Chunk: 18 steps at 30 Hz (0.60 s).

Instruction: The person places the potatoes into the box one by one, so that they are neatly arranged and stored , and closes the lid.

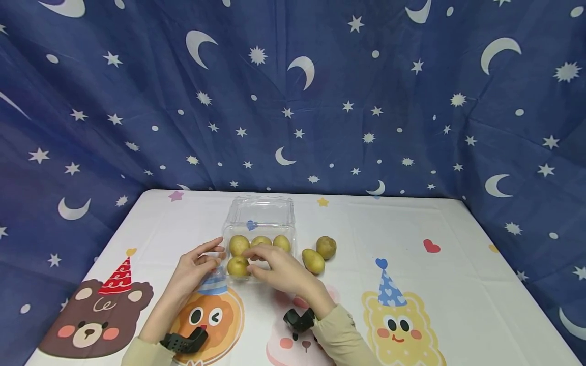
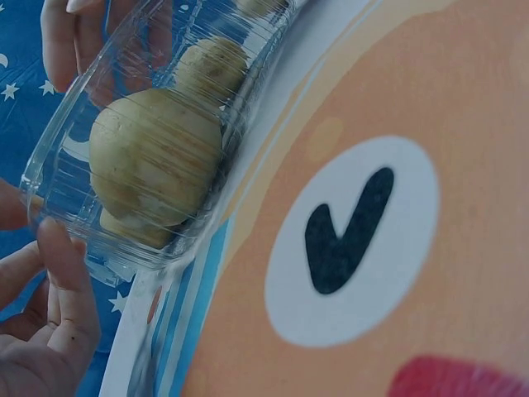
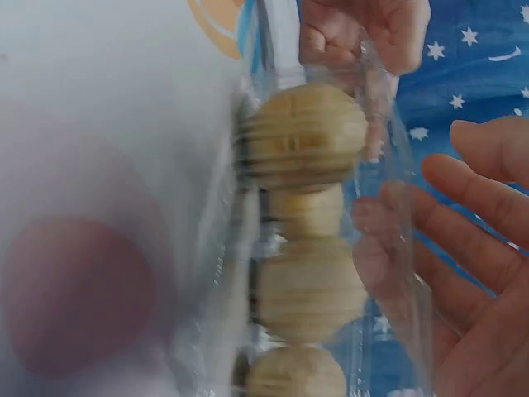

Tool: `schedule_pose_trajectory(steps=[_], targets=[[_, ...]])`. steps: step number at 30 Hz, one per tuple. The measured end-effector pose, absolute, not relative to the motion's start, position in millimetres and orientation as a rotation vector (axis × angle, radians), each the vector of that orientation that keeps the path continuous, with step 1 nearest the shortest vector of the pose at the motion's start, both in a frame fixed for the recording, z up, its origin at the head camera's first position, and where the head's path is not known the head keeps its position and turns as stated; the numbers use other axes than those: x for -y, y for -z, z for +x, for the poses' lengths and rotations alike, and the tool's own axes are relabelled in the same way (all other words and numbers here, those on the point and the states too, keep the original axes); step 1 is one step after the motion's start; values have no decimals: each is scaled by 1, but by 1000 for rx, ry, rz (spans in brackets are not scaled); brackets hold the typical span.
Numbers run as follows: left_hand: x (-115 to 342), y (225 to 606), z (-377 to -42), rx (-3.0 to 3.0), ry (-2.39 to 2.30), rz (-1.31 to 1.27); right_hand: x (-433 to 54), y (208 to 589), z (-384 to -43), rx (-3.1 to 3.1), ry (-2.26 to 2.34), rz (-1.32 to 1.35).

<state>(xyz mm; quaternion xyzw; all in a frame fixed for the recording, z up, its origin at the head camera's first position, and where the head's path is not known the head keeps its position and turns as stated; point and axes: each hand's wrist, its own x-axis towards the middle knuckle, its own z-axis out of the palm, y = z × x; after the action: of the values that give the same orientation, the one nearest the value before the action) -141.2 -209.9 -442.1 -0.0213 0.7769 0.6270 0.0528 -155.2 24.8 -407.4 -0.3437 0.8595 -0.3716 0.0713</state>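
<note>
A clear plastic clamshell container (image 1: pixel 261 227) stands with its lid raised at the back; several potatoes (image 1: pixel 239 245) lie inside, a back row and one at the front left. At its left side is my left hand (image 1: pixel 197 267); in the left wrist view, thumb and index finger (image 2: pixel 62 256) pinch the container's rim. My right hand (image 1: pixel 279 268) reaches over the right part of the container, fingers spread and holding nothing. Its fingertips are near the front left potato (image 1: pixel 238 266). Through the wall, the right wrist view shows the potatoes (image 3: pixel 310 289) blurred.
Two more potatoes, a yellow one (image 1: pixel 313 261) and a browner one (image 1: pixel 326 247), lie on the table right of the container. A white cloth with cartoon prints covers the table (image 1: pixel 393 229). A blue curtain (image 1: pixel 320 101) with moons and stars hangs behind.
</note>
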Motion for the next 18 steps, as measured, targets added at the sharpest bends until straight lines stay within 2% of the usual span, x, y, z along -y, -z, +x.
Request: schedule_pose_trajectory(steps=[18], targets=[[210,441,-141,-2331,-1922,-68,-62,397,-169,-2582,1359,-905]])
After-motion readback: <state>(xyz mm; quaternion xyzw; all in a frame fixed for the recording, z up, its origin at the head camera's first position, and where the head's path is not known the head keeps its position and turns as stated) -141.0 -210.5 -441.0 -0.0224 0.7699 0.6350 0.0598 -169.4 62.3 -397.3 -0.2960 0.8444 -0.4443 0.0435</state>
